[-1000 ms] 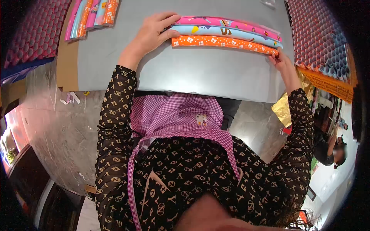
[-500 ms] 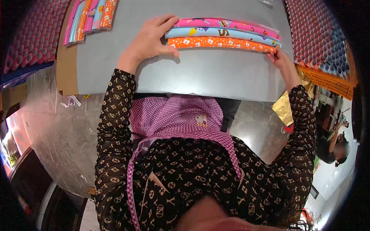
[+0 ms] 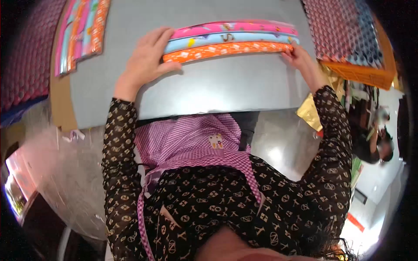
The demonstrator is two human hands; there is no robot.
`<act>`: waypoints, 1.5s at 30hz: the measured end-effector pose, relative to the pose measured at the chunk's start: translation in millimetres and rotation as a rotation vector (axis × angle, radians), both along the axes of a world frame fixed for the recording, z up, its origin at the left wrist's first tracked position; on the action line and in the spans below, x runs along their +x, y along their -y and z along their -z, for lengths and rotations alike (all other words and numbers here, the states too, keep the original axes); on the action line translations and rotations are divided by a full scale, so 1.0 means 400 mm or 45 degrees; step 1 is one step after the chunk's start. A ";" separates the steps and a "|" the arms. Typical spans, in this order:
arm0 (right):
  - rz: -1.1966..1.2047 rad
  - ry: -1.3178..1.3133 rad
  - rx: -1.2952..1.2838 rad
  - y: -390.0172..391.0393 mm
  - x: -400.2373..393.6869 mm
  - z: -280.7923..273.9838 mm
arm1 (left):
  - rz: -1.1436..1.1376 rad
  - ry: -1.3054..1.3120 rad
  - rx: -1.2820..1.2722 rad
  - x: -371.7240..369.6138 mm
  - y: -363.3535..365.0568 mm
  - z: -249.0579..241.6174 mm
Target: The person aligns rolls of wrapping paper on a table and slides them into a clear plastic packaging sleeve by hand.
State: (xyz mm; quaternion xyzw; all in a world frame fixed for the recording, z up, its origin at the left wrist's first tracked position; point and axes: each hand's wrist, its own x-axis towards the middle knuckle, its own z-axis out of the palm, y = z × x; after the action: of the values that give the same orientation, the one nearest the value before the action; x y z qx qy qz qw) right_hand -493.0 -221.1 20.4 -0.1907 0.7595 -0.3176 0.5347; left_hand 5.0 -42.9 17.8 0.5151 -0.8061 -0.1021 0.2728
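Three wrapping paper rolls lie side by side on the grey tabletop: a pink roll (image 3: 235, 27), a light blue roll (image 3: 248, 38) and an orange roll with white marks (image 3: 226, 51). Clear plastic seems to cover them. My left hand (image 3: 150, 56) lies against their left ends, its fingers by the pink roll and its thumb spread away below the orange one. At the opposite end, my right hand (image 3: 299, 58) pinches the orange roll's tip between thumb and fingers; part of that tip is hidden.
More wrapped roll sets (image 3: 80, 37) lie at the table's upper left, over brown cardboard (image 3: 63, 102). Stacked tubes (image 3: 26, 56) rise on the left. An orange crate (image 3: 359, 74) of tubes stands on the right, near gold foil (image 3: 310, 113). Another person (image 3: 370, 143) is far right.
The view has tilted, so the table, rolls and both hands appear further left. Both hands stay at the ends of the rolls, with nearly the same finger positions.
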 end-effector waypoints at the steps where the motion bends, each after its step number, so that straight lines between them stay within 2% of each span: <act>1: 0.000 -0.043 -0.059 -0.023 0.015 -0.014 | 0.023 -0.017 0.016 0.000 0.003 0.001; 5: 0.030 -0.093 -0.144 -0.052 0.047 -0.037 | -0.019 0.008 0.025 -0.006 -0.001 -0.008; 7: -0.132 0.004 -0.133 -0.060 0.032 -0.026 | -0.009 0.017 0.003 -0.010 -0.001 -0.003; 12: -0.075 -0.029 -0.055 -0.099 0.032 -0.051 | -0.049 0.060 -0.007 -0.011 -0.001 0.006; 14: -0.235 -0.061 -0.193 -0.124 0.019 -0.049 | -0.038 0.041 0.001 -0.010 0.003 0.009; 18: -0.377 -0.038 -0.060 -0.138 -0.015 -0.045 | -0.094 0.070 0.026 -0.015 -0.007 0.001; 20: -0.297 -0.199 -0.275 -0.166 0.001 -0.043 | -0.075 0.063 0.016 -0.013 -0.003 0.008; 21: -0.316 -0.185 -0.278 -0.178 0.012 -0.047 | -0.053 0.051 0.003 -0.007 0.000 0.011; 23: -0.595 -0.797 -0.678 -0.188 0.061 -0.082 | -0.078 0.047 0.001 -0.009 -0.004 0.006; 24: -0.620 -0.772 -0.685 -0.177 0.091 -0.080 | -0.075 0.029 0.001 -0.012 -0.008 0.004; 26: -1.056 -1.072 -1.308 -0.176 0.176 -0.086 | -0.111 0.059 0.077 -0.016 -0.015 -0.012; 28: -1.485 -1.272 -1.617 -0.194 0.301 -0.127 | -0.052 0.045 -0.016 -0.011 -0.007 -0.004; 30: -1.795 -1.191 -1.692 -0.214 0.434 -0.139 | -0.084 0.058 0.066 -0.009 0.002 -0.002; 31: -1.800 -1.169 -1.719 -0.213 0.491 -0.132 | -0.053 0.039 0.010 -0.003 0.009 0.011; 32: -1.945 -1.161 -1.763 -0.214 0.543 -0.123 | -0.018 0.021 -0.041 -0.003 0.006 0.007; 33: -2.092 -1.151 -1.808 -0.211 0.581 -0.118 | -0.055 0.012 0.042 -0.005 0.000 0.005; 34: -2.097 -1.125 -1.835 -0.199 0.607 -0.103 | -0.081 0.028 0.043 -0.005 -0.001 0.004; 36: -2.268 -1.200 -1.753 -0.174 0.655 -0.073 | -0.046 0.060 -0.053 -0.001 0.005 0.018; 37: -2.279 -1.188 -1.777 -0.170 0.662 -0.077 | -0.068 0.049 0.005 -0.005 0.003 0.012; 39: -2.437 -0.985 -1.504 -0.163 0.653 -0.094 | -0.077 0.042 0.024 -0.004 0.000 0.001; 40: -2.462 -0.982 -1.514 -0.170 0.650 -0.095 | -0.063 0.029 0.047 -0.005 -0.003 -0.001; 42: -2.307 -0.987 -1.571 -0.191 0.641 -0.086 | -0.102 0.032 0.075 -0.006 -0.001 0.006; 43: -2.248 -0.993 -1.701 -0.197 0.645 -0.078 | -0.083 0.047 0.069 -0.006 -0.002 0.009; 45: -2.244 -1.011 -1.694 -0.205 0.640 -0.070 | -0.087 0.069 0.058 -0.005 -0.006 0.009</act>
State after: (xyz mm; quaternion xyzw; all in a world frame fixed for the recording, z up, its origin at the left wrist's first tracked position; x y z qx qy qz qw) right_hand -236.9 -138.9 48.6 -0.9784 0.1626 -0.0902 0.0901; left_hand 3.1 -40.5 14.3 0.5511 -0.7925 -0.0972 0.2424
